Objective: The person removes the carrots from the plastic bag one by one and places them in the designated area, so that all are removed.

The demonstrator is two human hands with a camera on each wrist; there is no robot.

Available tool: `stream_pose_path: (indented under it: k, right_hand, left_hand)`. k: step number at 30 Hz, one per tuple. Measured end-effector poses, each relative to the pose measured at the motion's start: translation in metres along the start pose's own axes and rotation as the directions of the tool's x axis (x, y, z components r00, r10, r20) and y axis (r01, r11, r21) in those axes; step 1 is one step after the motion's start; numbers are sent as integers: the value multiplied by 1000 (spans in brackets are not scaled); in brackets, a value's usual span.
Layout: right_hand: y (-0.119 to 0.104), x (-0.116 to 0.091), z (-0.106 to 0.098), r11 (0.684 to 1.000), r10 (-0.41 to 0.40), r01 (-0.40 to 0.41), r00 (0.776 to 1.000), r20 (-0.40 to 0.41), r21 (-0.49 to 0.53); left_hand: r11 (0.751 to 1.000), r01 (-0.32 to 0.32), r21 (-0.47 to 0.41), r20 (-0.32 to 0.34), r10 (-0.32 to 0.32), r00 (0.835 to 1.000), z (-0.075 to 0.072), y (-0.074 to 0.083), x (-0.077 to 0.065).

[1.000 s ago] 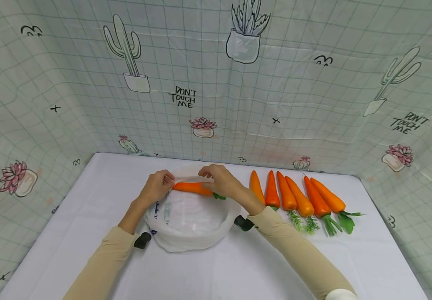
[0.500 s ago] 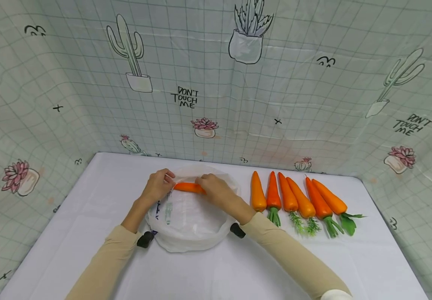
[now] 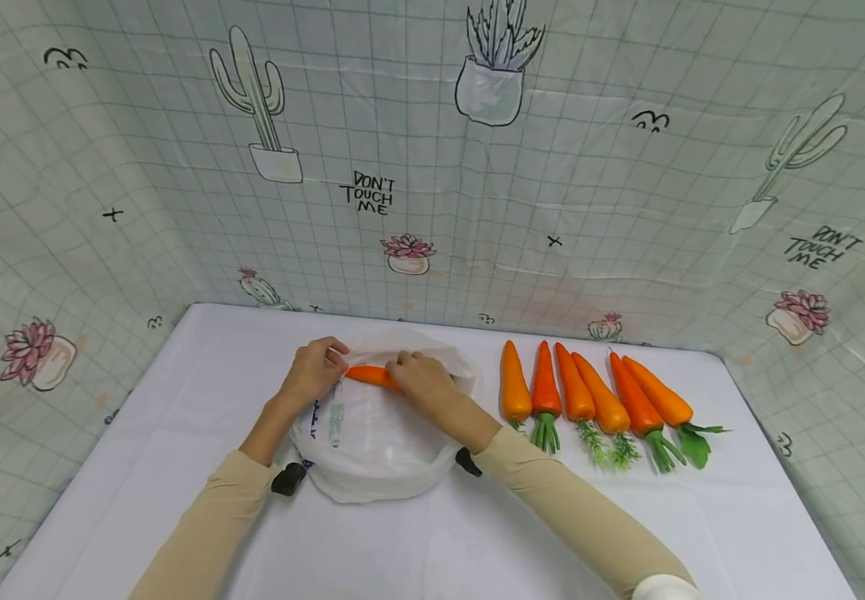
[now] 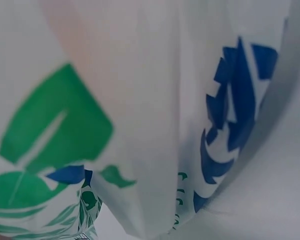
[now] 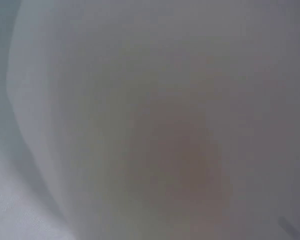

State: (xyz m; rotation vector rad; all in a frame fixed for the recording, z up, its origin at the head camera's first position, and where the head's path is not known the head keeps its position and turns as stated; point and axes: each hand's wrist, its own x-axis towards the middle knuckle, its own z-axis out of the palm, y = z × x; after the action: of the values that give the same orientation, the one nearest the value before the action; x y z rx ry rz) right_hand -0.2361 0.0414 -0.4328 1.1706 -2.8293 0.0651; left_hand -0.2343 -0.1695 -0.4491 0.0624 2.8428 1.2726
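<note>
A white plastic bag (image 3: 372, 483) stands with its mouth open on the table, a carrot (image 3: 372, 377) lying crosswise at its far side. My left hand (image 3: 314, 371) pinches the bag's left rim, close to the carrot's tip. Reaching inside the bag, my right hand (image 3: 425, 385) grips the carrot's thick end and hides most of it. In the left wrist view, the bag's wall (image 4: 145, 125) with green leaf print and blue lettering fills the picture. Blurred plastic of the bag (image 5: 90, 125) covers most of the right wrist view.
Right of the bag, several more carrots (image 3: 545, 383) lie in a row on the white table (image 3: 552, 533), green tops toward me. A patterned cloth (image 3: 432, 167) hangs behind the table and along its sides.
My right hand has come down from above the carrot and taken hold of it, covering its thick end. The left hand stays at the bag's rim.
</note>
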Motion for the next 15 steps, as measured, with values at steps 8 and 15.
stream_pose_path:
  k: [8, 15]
  right_hand:
    - [2, -5, -6, 1000, 1, -1, 999, 37, -11]
    - [7, -11, -12, 999, 18, -20, 999, 33, 41]
  left_hand:
    - [998, -53, 18, 3, 53, 999, -6, -1, -2]
    - [998, -56, 43, 6, 56, 998, -9, 1, -4]
